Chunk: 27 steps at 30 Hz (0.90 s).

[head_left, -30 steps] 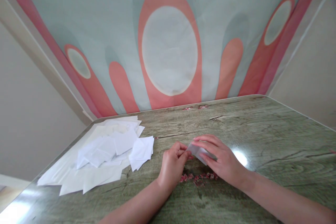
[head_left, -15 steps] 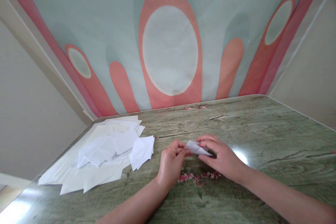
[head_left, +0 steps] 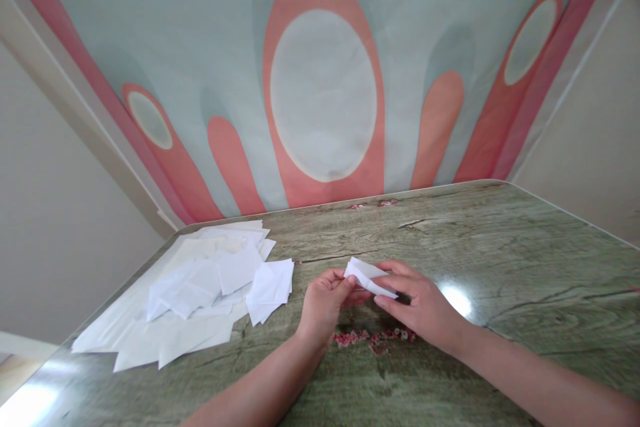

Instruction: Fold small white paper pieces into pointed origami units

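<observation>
A small folded piece of white paper (head_left: 369, 276) is held between my two hands, just above the wood-patterned table (head_left: 450, 233). My left hand (head_left: 327, 300) pinches its left end, thumb on top and fingers behind. On the other side, my right hand (head_left: 417, 300) grips the right end between its thumb below and its fingers above. Layers of the paper stand slightly apart along its upper edge. To the left of my left hand lies a small stack of white paper squares (head_left: 271, 288).
A broad pile of loose white sheets (head_left: 195, 340) spreads over the table's left side, with smaller folded papers (head_left: 193, 287) on top. Behind the table rises a wall covering (head_left: 325, 93) with red and pale oval shapes. Light reflects off the tabletop at right.
The folded paper has turned in my fingers and shows more of its upper face. My left hand has shifted slightly left, its thumb now on top of the paper.
</observation>
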Available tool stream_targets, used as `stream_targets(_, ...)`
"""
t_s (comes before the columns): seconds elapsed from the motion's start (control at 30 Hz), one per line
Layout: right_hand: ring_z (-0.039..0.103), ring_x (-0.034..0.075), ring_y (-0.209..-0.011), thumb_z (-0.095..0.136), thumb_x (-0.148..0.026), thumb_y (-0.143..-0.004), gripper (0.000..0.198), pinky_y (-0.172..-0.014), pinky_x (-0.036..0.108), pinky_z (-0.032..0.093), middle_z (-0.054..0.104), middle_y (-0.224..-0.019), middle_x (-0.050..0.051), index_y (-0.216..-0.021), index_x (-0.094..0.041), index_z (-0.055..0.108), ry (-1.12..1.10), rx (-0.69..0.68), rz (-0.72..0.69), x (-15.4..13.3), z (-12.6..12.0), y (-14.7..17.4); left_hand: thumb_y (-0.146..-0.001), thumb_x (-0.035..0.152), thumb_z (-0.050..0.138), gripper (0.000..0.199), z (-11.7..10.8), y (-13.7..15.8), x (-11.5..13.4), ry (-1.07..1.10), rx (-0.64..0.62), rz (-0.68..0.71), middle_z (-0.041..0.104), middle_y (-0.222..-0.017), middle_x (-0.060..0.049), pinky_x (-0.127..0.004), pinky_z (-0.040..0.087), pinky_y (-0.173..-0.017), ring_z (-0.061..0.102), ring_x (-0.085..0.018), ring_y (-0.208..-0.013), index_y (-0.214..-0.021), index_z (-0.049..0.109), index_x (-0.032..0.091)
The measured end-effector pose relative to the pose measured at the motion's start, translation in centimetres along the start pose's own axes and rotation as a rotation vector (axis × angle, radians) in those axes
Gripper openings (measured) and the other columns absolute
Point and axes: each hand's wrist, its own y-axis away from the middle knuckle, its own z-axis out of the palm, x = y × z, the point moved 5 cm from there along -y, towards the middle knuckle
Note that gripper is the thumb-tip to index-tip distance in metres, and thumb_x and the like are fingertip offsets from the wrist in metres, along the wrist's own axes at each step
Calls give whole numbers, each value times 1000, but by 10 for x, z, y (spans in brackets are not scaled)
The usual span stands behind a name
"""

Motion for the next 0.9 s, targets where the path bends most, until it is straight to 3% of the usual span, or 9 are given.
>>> stream_targets(0.2, 60, 20, -104, 60, -22, -85, 18, -90, 34, 50, 64, -112, 7, -98, -25, 73, 11, 104, -67, -1, 0, 3, -70, 32, 77, 33, 5, 4, -1, 100, -10, -18, 72, -82, -5, -31, 54, -79, 70, -16, -70, -88, 59, 13)
stream_targets(0.4, 59, 20, -102, 59, -17, -86, 25, -85, 33, 51, 64, -110, 6, -104, -28, 71, 23, 95, -159, -10, -4, 2, -69, 33, 77, 36, 13, 7, 2, 71, -86, 0, 73, -91, -8, -32, 54, -80, 70, -19, -77, -94, 66, 11)
stream_targets(0.73, 60, 20, -98, 51, -12, -89, 28, -81, 33, 52, 64, -100, 7, -109, -26, 67, 118, 89, -343, -21, -8, 6, -64, 40, 79, 39, 11, 6, -6, 66, -49, -53, 73, -84, -6, -32, 54, -74, 69, -20, -74, -89, 68, 12)
stream_targets(0.8, 61, 18, -96, 51, -14, -90, 26, -81, 31, 52, 65, -99, 6, -108, -26, 66, 93, 119, -318, -24, -10, 6, -66, 41, 78, 38, 11, 7, -5, 48, -56, -53, 73, -84, -6, -32, 54, -75, 69, -20, -72, -89, 68, 12)
stream_targets(0.9, 64, 17, -92, 56, -20, -89, 26, -81, 29, 52, 68, -101, 4, -114, -27, 60, 12, 175, -136, -20, -12, 6, -68, 41, 77, 36, 12, 8, -4, 32, -73, -55, 73, -85, -8, -34, 53, -78, 70, -20, -71, -88, 68, 12)
